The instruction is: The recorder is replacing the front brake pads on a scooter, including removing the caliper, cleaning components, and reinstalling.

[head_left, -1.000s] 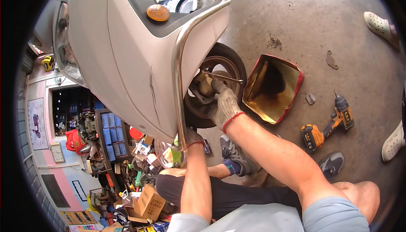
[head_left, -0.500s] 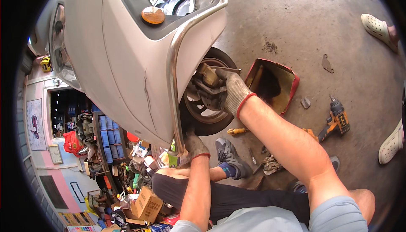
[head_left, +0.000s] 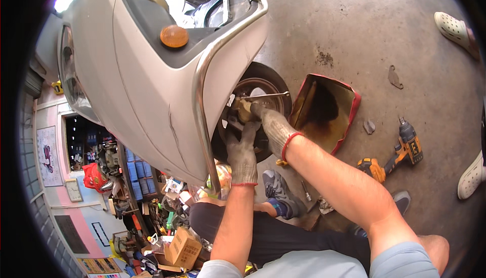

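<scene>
**Brought the left hand [head_left: 242,155] up from the tyre's [head_left: 277,79] lower edge, in beside the right hand [head_left: 279,132]**

Look for the tan metal block [head_left: 244,111] within the tyre's ring: leftward of the right hand's fingertips, just beyond the left hand's. Count the right as nearer, with fingers bent against the block; the left narrow, with fingers pointing up just below it. Cannot tell any firm grip in either. Note also the slim metal bar [head_left: 268,95], long axis crosswise, left to right, just past the right fingers.
</scene>
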`<state>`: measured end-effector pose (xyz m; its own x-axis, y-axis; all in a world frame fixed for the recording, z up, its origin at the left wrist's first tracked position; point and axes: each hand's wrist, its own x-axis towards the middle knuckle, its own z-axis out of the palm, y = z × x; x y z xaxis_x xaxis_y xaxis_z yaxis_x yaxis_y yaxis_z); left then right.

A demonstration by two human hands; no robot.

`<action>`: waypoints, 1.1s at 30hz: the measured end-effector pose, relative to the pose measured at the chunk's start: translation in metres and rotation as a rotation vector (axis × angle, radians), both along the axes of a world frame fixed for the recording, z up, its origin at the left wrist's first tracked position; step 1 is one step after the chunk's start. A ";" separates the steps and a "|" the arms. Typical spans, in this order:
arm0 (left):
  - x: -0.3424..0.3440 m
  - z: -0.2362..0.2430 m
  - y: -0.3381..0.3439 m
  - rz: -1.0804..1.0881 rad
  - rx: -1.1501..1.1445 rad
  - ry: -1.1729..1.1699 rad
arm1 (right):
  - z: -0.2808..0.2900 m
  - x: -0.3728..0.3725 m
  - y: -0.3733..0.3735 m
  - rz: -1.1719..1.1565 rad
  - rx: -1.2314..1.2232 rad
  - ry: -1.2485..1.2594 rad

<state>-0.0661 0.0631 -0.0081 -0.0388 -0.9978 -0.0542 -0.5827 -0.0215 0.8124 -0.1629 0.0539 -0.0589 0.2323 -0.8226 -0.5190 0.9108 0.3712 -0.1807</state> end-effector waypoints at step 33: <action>-0.016 -0.011 -0.026 0.253 -0.113 0.036 | -0.036 -0.097 -0.022 0.031 -0.851 1.843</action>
<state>-0.0825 0.0372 -0.0195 0.2121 -0.9757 0.0551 -0.5414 -0.0704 0.8378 -0.2600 0.0323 -0.0947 0.0016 -0.9433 0.3318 -0.5271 -0.2828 -0.8014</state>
